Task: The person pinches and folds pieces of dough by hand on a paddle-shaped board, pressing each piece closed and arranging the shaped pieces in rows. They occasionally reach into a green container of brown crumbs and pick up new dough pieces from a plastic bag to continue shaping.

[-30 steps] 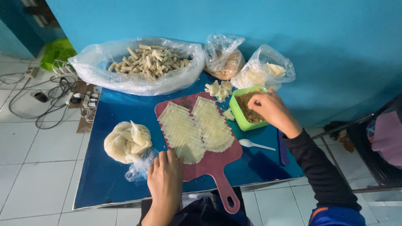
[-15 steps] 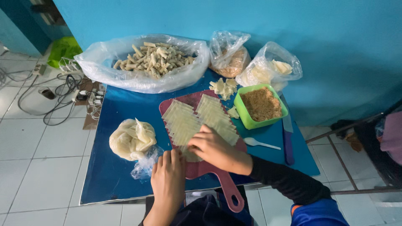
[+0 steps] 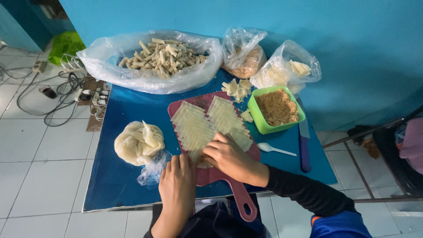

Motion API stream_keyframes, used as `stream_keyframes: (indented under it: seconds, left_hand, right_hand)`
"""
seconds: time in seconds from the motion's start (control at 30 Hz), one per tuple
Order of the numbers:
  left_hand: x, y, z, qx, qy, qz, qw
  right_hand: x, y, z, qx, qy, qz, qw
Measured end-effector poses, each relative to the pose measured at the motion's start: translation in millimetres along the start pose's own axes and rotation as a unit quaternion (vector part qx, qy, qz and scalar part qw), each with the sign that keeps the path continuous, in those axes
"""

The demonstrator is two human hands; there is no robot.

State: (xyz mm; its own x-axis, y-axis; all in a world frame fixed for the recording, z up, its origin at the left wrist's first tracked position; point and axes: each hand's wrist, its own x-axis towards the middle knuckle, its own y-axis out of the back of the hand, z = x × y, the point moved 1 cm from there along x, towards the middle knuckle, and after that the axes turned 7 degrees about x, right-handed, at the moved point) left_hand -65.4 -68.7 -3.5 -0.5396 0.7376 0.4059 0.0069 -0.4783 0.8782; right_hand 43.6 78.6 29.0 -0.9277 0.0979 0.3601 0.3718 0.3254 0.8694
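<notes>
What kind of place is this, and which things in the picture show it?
Probably a home or small food-making corner, not a fitted kitchen. A low blue table stands on white floor tiles, with a bag of finished rolls, a red cutting board with wrapper sheets, and a green bowl of filling.

The right hand hid the near wrapper it pressed. The left hand covered the board's near left corner. The person's body was cut off at the near edge.
</notes>
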Motion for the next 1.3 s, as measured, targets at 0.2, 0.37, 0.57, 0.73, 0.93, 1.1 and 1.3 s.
stream_keyframes:
  seconds: [0.2,0.37,0.57,0.73,0.93,1.1,1.3]
  left_hand:
    - [3.8,6.7,3.5,-0.019,-0.001,0.004,1.000]
    - [10.8,7.1,8.1,0.012,0.013,-0.016,1.000]
    - [9.6,11.2,8.7,-0.021,-0.010,0.020,1.000]
    - [7.5,15.7,10.7,-0.064,-0.041,0.040,0.996]
    - [7.3,17.1,12.5,-0.078,-0.058,0.033,0.995]
    - [9.6,19.0,13.4,-0.079,-0.080,0.045,0.993]
    - [8.9,19.5,6.2,-0.083,-0.067,0.067,0.992]
  right_hand:
    - [-1.3,3.9,2.0,0.008,-0.008,0.012,1.000]
    - [-7.3,31.7,16.5,0.038,-0.018,0.028,0.999]
    - [-24.8,73.2,48.1,0.062,-0.099,0.016,0.993]
    - [-33.1,63.5,58.9,0.063,-0.107,-0.013,0.992]
    - [-42.4,58.1,63.5,0.085,-0.089,-0.003,0.992]
    - [-43.9,58.0,59.4,0.073,-0.031,0.040,0.996]
    - [-42.5,57.1,60.3,0.081,-0.062,0.053,0.993]
